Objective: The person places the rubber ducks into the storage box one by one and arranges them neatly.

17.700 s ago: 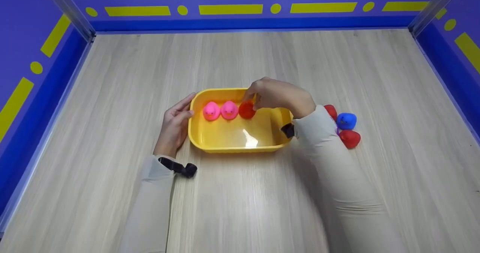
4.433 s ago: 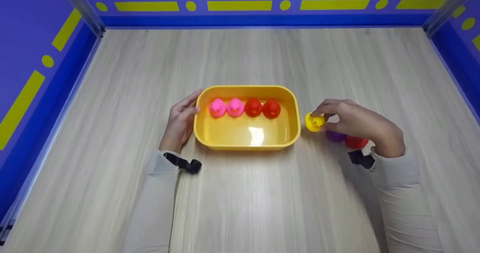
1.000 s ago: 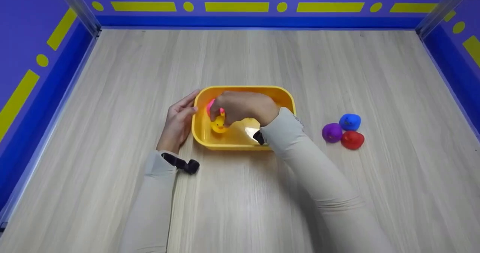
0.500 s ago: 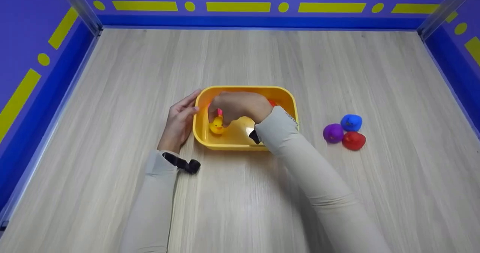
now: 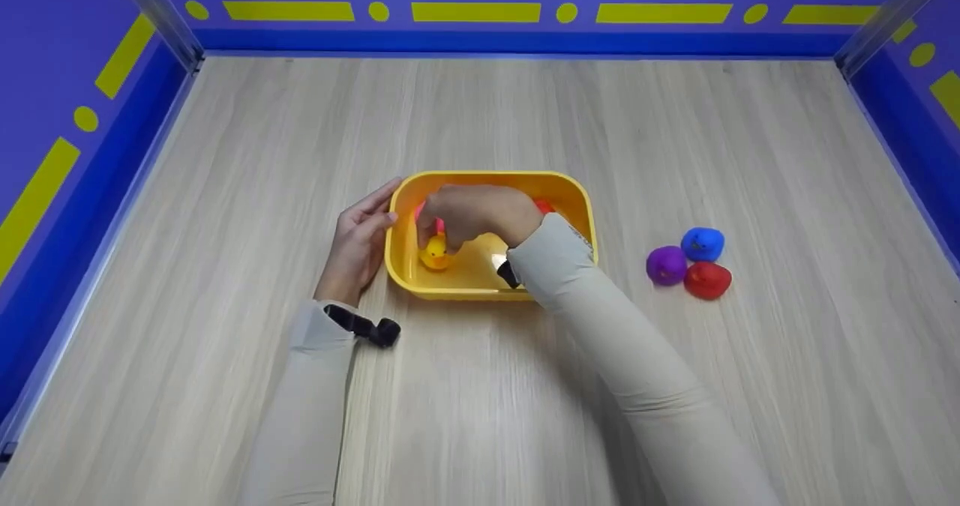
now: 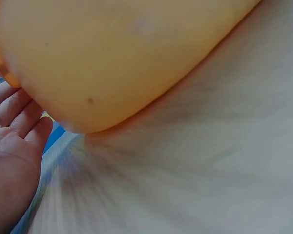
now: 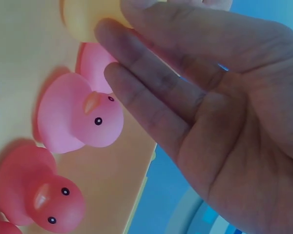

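A yellow plastic box stands mid-table. My left hand holds its left end, the thumb at the rim and the fingers along the outer wall; the left wrist view shows the palm against that wall. Inside the box, my right hand pinches a yellow rubber duck, which is partly cut off in the right wrist view. Just behind that duck, pink rubber ducks are mostly covered by the hand in the head view. Red rubber ducks sit in line with them.
Right of the box, a purple duck, a blue duck and a red duck form a small cluster on the wood-grain table. Blue walls with yellow marks edge the table at the back and sides.
A second red duck has joined the row in the box. My right hand has carried the yellow duck from right of the box to its left front; it has barely moved over the last second.
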{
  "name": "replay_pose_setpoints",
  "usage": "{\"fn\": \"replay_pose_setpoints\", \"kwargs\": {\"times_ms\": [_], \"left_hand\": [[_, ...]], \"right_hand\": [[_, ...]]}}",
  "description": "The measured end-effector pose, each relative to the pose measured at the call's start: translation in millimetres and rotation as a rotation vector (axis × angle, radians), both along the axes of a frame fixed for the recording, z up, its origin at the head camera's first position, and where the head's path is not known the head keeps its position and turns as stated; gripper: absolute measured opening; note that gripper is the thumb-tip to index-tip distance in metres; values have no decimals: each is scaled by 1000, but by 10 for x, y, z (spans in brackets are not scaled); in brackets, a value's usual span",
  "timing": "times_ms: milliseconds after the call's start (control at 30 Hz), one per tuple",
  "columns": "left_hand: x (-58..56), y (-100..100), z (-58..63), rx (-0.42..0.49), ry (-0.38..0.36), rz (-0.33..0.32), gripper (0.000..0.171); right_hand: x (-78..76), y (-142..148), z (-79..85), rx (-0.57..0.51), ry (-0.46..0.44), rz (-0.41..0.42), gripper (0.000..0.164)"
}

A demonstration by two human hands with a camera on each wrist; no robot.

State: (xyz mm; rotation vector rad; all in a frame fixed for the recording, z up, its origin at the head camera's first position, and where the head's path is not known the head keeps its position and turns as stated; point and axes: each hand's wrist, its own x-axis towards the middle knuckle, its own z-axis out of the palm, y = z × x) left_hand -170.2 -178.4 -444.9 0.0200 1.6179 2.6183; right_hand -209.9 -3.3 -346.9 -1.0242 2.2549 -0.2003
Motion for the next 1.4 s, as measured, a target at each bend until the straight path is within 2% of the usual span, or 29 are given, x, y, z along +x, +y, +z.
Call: {"fn": "replay_pose_setpoints", "kwargs": {"times_ms": [333,633,833,1067,1200,1400], "left_hand": [[-18,7,-3,16,3,-16,55],[-29,3,-7,4,-4,-20,55],[-27,-2,-19,3,-12,-1,54],[-23,-2,-26,-2,-16,12,53],[-18,-1,-25,-1,-12,10,53],[-16,-2,-21,1,-9,12,54]], "right_hand": [[8,8,2,27,-17,-30,41],[3,53,-6,4,-25,0,44],[23,84,21,-16,-20,25,48],[73,161,94,-4,-28,-27,47],[82,234,144,-38,-15,-15,47],[77,366,201,-78,-13,-53,47]]}}
